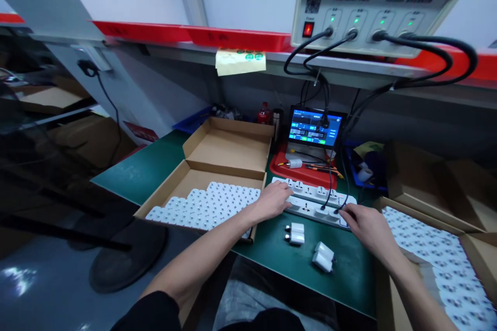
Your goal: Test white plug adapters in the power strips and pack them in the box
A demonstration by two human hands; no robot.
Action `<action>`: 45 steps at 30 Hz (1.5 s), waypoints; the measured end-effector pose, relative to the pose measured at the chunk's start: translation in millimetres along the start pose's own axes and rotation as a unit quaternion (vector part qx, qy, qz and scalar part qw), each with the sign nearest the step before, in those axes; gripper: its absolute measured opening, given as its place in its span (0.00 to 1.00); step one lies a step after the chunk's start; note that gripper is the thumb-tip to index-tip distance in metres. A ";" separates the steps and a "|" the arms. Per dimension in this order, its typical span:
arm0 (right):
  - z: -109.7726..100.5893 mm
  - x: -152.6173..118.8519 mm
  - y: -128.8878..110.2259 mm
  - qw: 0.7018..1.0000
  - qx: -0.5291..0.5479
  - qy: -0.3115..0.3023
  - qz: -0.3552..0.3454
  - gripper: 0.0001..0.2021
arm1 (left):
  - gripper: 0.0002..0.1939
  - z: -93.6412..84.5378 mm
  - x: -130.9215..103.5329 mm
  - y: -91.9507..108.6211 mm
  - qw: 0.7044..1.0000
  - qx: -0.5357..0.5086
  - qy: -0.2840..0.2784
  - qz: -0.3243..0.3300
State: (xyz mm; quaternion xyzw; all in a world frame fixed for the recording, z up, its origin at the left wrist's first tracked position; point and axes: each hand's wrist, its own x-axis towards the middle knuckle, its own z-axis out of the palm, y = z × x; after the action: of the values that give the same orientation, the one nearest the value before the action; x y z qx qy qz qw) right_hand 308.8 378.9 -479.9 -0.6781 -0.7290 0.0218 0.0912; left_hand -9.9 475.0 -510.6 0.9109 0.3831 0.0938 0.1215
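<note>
Two white power strips [308, 208] lie one behind the other on the green table, with white chargers plugged in. My left hand [272, 200] is closed at the left end of the front strip; what its fingers grip is hidden. At that strip's right end my right hand [367, 225] is pinched, close to a black cable plug [336, 211], and I cannot make out anything between the fingertips. In front of the strips lie a pair of white chargers [295, 234] with prongs facing left and another pair [323, 257] set at an angle.
An open cardboard box [229, 147] at left holds rows of white chargers [209, 206]; another charger-filled box [392, 289] is at right. A small screen [315, 126] stands behind a red tray [277, 165]. Overhead, a shelf carries a power unit [365, 5] with hanging black cables [430, 44].
</note>
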 end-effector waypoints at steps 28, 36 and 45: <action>54.2 64.7 -85.7 0.964 0.256 -0.036 -0.063 0.11 | 0.06 8.0 -5.0 -34.8 0.929 -0.329 0.128 -0.107; 62.8 69.8 -86.2 0.975 0.207 -0.029 -0.073 0.12 | 0.04 9.3 -1.7 -34.7 0.932 -0.329 0.123 -0.092; 67.6 69.8 -85.1 0.977 0.202 -0.039 -0.064 0.13 | 0.04 8.1 -3.4 -34.3 0.941 -0.304 0.124 -0.085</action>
State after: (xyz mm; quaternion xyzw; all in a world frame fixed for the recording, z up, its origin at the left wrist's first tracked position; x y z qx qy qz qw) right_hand 209.6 447.6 -525.9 -0.5963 -0.7544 0.1894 0.1988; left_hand -33.2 494.5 -528.6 0.7759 0.4242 0.3076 0.3513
